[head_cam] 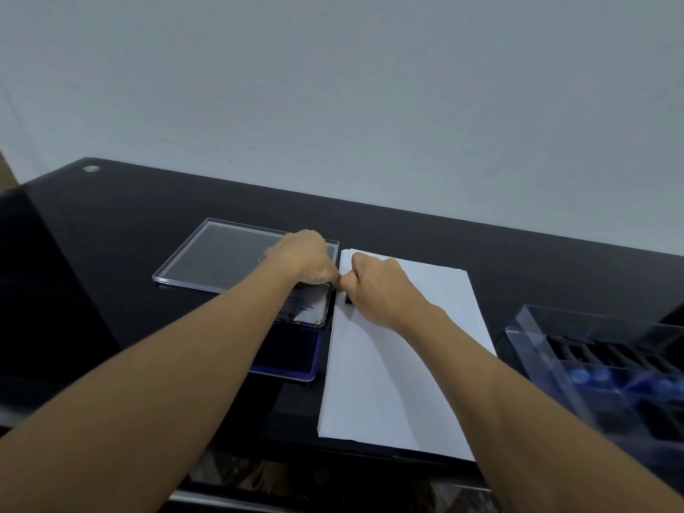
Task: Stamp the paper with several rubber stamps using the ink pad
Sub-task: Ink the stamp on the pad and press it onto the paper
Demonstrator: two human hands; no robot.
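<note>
A white stack of paper [399, 357] lies in the middle of the black table. My right hand [381, 286] grips a small black rubber stamp [348, 300] that stands on the paper's far left edge. My left hand [303, 259] reaches over the ink pad, and its curled fingertips meet my right hand's fingers at the top of the stamp. The blue ink pad [296, 355] sits open just left of the paper, its hinged lid [314, 307] partly hidden under my left forearm. Most of the stamp is covered by my fingers.
A clear plastic cover [218, 253] lies flat behind the ink pad. At the right stands a clear box [592, 361] with a dark slotted stamp holder inside. The black table [111, 253] ends at a pale wall, and its front edge is close below the paper.
</note>
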